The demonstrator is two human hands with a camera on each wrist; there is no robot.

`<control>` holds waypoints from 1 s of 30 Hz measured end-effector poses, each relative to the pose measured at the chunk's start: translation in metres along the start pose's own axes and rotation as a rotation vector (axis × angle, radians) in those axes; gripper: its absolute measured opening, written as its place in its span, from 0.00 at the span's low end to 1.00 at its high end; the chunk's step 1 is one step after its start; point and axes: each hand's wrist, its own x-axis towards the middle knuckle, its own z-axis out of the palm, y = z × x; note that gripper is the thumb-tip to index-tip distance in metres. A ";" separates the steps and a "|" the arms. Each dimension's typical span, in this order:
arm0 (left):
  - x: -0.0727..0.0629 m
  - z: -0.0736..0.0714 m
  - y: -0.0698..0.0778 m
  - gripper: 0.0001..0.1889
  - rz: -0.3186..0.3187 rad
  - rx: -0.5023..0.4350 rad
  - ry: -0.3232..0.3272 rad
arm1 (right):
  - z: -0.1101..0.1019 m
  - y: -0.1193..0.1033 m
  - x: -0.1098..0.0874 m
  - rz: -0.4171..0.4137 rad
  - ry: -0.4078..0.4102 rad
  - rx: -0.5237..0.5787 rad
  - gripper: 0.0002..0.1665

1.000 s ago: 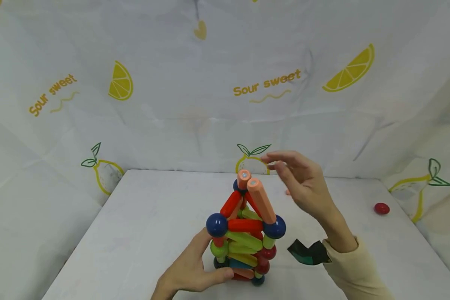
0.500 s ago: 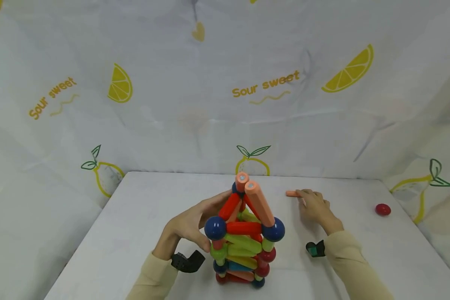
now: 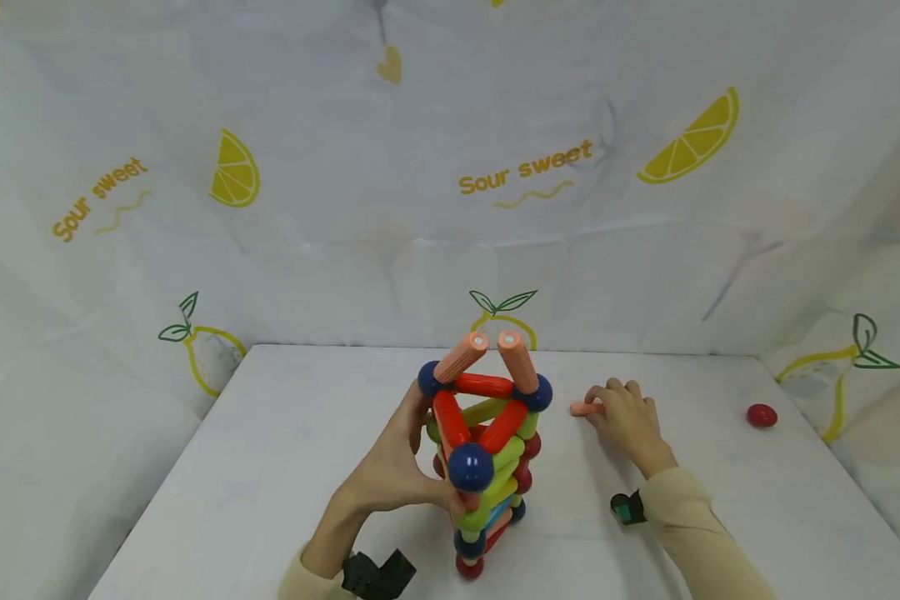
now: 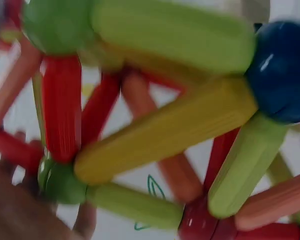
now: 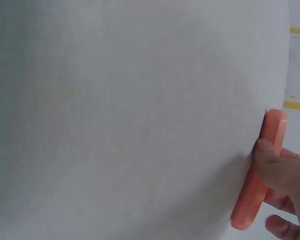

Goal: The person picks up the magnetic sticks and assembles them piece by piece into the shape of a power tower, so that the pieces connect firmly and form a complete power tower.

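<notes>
A tower of magnetic rods and balls [image 3: 470,467] stands in the middle of the table in the head view. My left hand [image 3: 392,467] grips it from the left, thumb at the front and fingers up near the top. Two orange rods [image 3: 461,357] slant up from the blue top balls, their upper ends apart. In the left wrist view, a yellow rod [image 4: 170,131] crosses the tower's side close to the camera. To the right, my right hand [image 3: 630,423] pinches a loose orange rod [image 5: 252,192] low at the table, thumb along its side.
A dark red ball [image 3: 762,416] lies near the right side of the white table [image 3: 292,433]. Behind the table's far edge hangs a white cloth [image 3: 390,283] printed with lemons. Each wrist carries a black strap mount [image 3: 627,507].
My right hand has gone from beside the tower's top to the loose orange rod and drawn it slightly nearer. My left hand has shifted its hold, and the tower has turned.
</notes>
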 end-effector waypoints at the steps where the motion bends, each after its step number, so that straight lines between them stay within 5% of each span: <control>1: -0.003 0.005 0.003 0.56 -0.010 0.044 0.073 | -0.001 -0.001 0.000 -0.004 0.014 0.007 0.15; 6: -0.016 0.028 0.018 0.50 -0.097 0.256 0.383 | -0.034 -0.033 -0.001 -0.054 0.123 0.268 0.18; 11: -0.017 0.050 0.030 0.48 -0.157 0.369 0.578 | -0.116 -0.109 -0.023 -0.181 0.331 0.606 0.18; 15: -0.020 0.052 0.035 0.50 -0.119 0.400 0.571 | -0.167 -0.160 -0.055 -0.379 0.433 0.759 0.19; 19: -0.020 0.039 0.045 0.49 0.018 0.456 0.583 | -0.182 -0.180 -0.076 -0.567 0.403 0.834 0.23; 24: -0.002 0.019 0.065 0.35 0.227 0.546 0.568 | -0.180 -0.192 -0.085 -0.539 0.326 0.748 0.25; 30: 0.018 0.012 0.084 0.26 0.339 0.540 0.488 | -0.178 -0.200 -0.086 -0.529 0.338 0.713 0.24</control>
